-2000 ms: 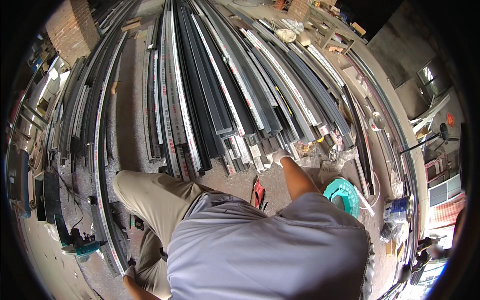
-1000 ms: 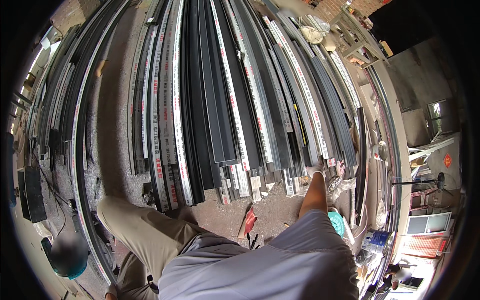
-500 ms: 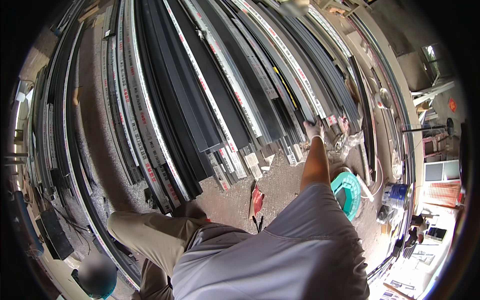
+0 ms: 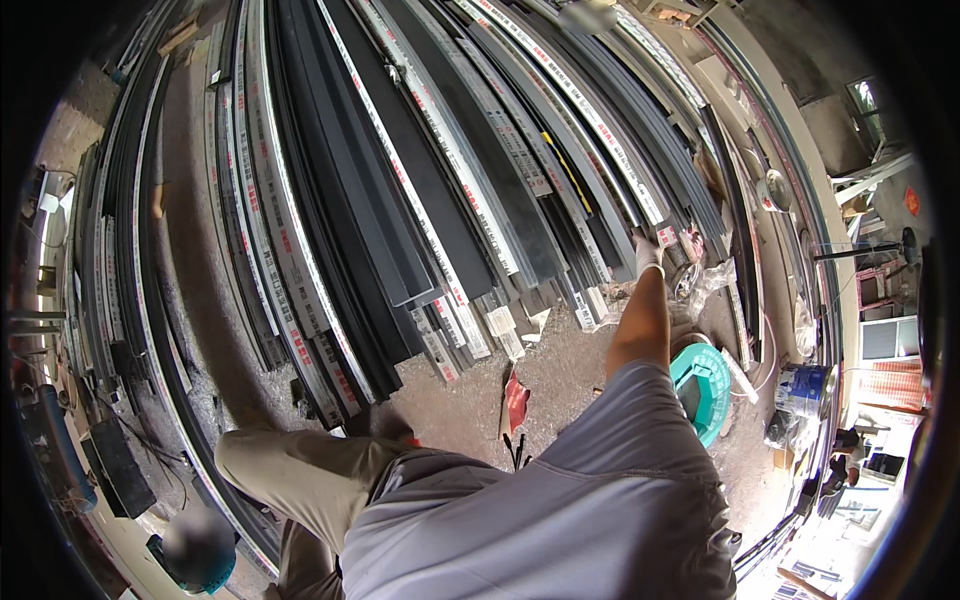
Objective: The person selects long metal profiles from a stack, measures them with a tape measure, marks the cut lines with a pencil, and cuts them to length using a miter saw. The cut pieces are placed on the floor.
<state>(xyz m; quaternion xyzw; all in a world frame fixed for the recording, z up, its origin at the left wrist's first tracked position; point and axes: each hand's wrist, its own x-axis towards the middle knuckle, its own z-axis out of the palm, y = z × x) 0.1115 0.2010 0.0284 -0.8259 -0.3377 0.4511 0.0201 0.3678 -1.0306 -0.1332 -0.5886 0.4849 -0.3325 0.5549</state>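
Observation:
My right hand [image 4: 648, 256], in a pale glove, reaches out at the right of the pile. Its fingers are closed round the near end of a long dark metal profile [image 4: 606, 134] with a white, red-printed film strip along it. The fingertips are partly hidden at that end. Close by on the left lies a grey profile with a yellow strip [image 4: 567, 172]. Crumpled clear plastic wrap [image 4: 708, 284] lies just right of my wrist. My left hand is out of view.
Many long profiles [image 4: 350, 200] lie side by side, with uneven near ends. A teal plastic basin [image 4: 713, 395] stands right of my arm. Red scrap [image 4: 515, 402] lies on the floor. Another person [image 4: 190, 550] is at the lower left; a blue bucket [image 4: 800, 388] stands right.
My right hand has shifted a little to the right, and the near end of the white-stripped profile has moved right with it, away from its left neighbour.

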